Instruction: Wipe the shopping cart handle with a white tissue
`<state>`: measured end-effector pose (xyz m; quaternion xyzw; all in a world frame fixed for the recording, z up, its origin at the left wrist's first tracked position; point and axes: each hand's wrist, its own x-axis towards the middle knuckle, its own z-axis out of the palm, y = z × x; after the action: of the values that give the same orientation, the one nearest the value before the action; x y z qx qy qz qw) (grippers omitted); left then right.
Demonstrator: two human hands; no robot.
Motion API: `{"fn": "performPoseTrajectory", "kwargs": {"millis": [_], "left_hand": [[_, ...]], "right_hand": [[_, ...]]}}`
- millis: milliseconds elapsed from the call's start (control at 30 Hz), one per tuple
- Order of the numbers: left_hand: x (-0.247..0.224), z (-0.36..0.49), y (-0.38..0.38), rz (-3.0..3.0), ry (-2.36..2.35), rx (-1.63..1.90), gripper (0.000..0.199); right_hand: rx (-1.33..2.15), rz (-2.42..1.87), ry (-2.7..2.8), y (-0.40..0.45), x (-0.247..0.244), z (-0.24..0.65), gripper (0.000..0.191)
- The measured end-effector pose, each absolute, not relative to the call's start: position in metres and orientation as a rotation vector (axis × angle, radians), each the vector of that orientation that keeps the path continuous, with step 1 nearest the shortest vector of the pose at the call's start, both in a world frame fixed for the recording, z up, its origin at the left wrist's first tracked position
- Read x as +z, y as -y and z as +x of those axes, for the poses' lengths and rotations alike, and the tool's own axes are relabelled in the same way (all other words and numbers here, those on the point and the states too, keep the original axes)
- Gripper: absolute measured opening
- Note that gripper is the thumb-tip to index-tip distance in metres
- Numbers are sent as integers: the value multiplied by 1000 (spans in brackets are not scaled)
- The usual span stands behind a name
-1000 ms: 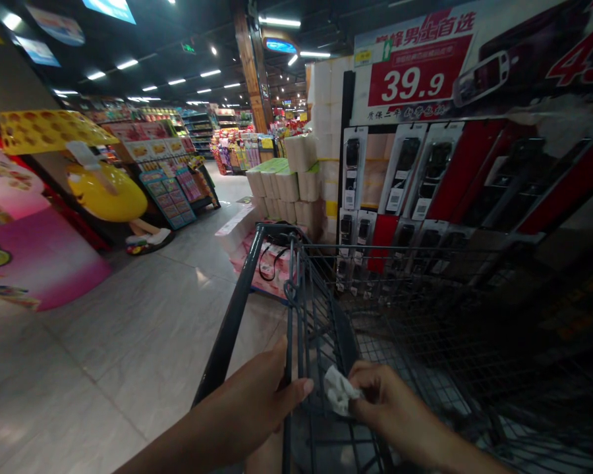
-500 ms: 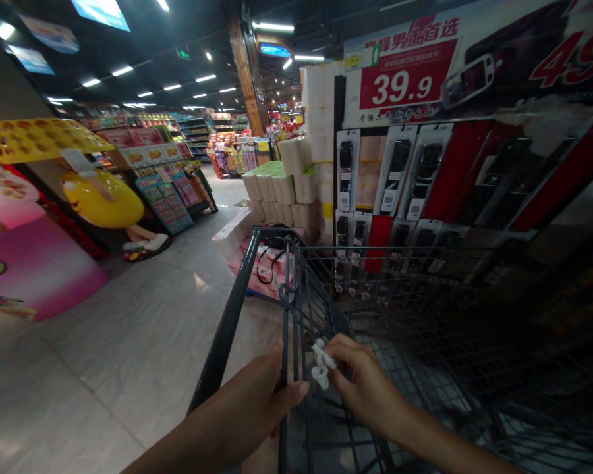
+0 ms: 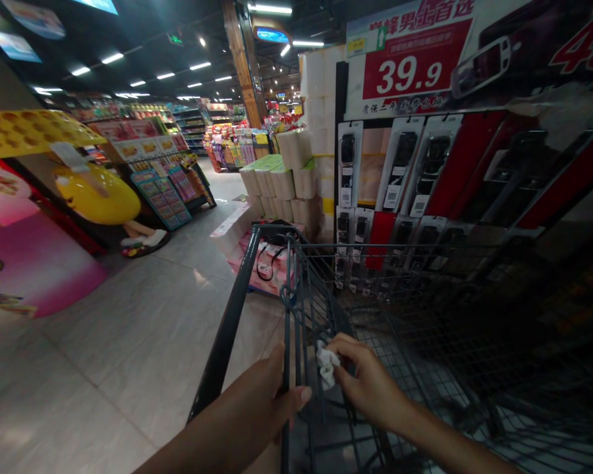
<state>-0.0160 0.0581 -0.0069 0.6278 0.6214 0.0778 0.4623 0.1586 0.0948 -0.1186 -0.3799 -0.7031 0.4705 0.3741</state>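
My left hand is wrapped round the wire frame of a dark grey shopping cart, its thumb lying across the bars. Between the thumb and fingers of my right hand is a crumpled white tissue. It is pinched just above the cart's wire bars, to the right of my left hand. The fingertips of the left hand are partly hidden behind the wires. A black bag with a strap lies near the cart's far corner.
A rack of packaged watches stands close on the right under a price sign. Stacked tissue packs are ahead. A yellow cartoon figure and a pink display stand on the left, with tiled floor between.
The tissue has turned and bunched up in my right hand. My left hand keeps its place on the cart frame. The view has shifted slightly.
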Motion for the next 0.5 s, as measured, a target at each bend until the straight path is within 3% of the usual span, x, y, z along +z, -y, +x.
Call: {"fn": "performPoseTrajectory", "kwargs": {"millis": [500], "left_hand": [[-12,-15,-64,1542,-1490,188,30]], "right_hand": [[1206,-1065,1825,-100,-116,163,30]]}}
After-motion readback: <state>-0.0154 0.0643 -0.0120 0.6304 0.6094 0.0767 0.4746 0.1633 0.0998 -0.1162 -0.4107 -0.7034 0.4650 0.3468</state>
